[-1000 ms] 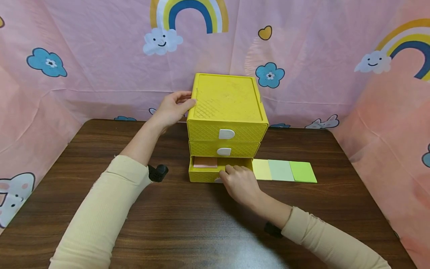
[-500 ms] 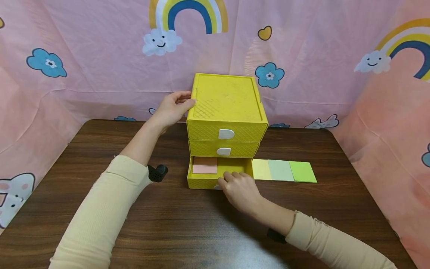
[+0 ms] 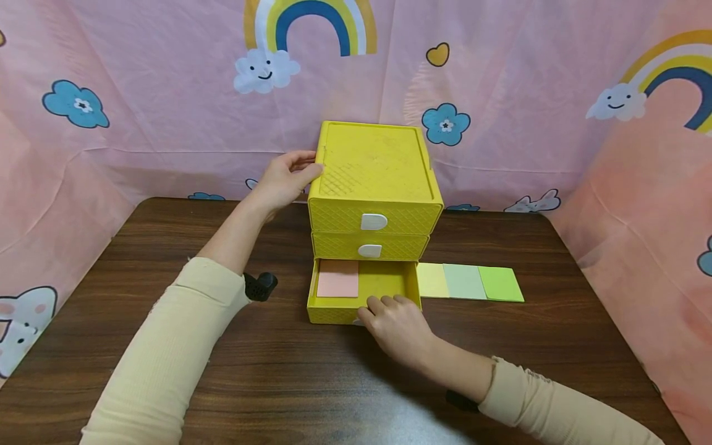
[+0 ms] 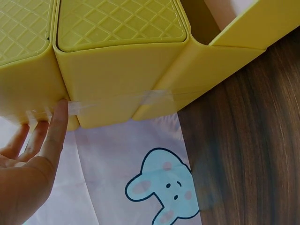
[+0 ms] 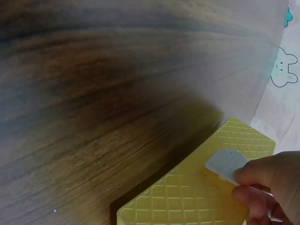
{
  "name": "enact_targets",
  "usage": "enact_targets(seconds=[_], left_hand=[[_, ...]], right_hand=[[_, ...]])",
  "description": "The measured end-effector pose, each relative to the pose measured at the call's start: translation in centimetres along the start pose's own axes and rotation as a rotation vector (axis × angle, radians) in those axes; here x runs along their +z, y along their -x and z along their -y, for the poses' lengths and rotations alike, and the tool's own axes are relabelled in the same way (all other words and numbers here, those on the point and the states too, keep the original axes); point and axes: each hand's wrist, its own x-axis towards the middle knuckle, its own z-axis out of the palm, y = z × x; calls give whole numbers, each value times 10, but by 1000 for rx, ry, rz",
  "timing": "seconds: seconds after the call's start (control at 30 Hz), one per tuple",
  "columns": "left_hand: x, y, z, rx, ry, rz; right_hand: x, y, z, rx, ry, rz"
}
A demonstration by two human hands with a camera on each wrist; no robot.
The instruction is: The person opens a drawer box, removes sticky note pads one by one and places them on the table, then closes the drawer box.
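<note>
A yellow three-drawer box stands on the table, its bottom drawer pulled out. Inside that drawer, on the left, lies a pink sticky note pad. My right hand pinches the drawer's white handle, as the right wrist view shows. My left hand rests against the box's left side, thumb at the top edge. In the left wrist view, the fingers of that hand lie fairly straight on the side wall, by a strip of clear tape.
Right of the drawer, yellow, pale green and bright green note pads lie in a row on the brown wooden table. A pink patterned cloth hangs behind the box and along the sides.
The bottom drawer has slid further out toward me with my right hand on its handle. More of the pink sticky note pad shows. My left hand has stayed on the box.
</note>
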Motion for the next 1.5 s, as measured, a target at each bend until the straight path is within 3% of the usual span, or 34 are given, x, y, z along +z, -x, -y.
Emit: enact_targets(seconds=[0.37, 0.73, 1.0, 1.5], left_hand=[[1, 1, -1, -10, 48, 11], [1, 0, -1, 10, -15, -3], [1, 0, -1, 5, -3, 1], [0, 1, 0, -6, 12, 3]], right_hand=[[-8, 6, 7, -51, 7, 3], [-11, 13, 11, -98, 31, -21], [-13, 18, 16, -116, 20, -31], [-35, 15, 22, -157, 16, -91]])
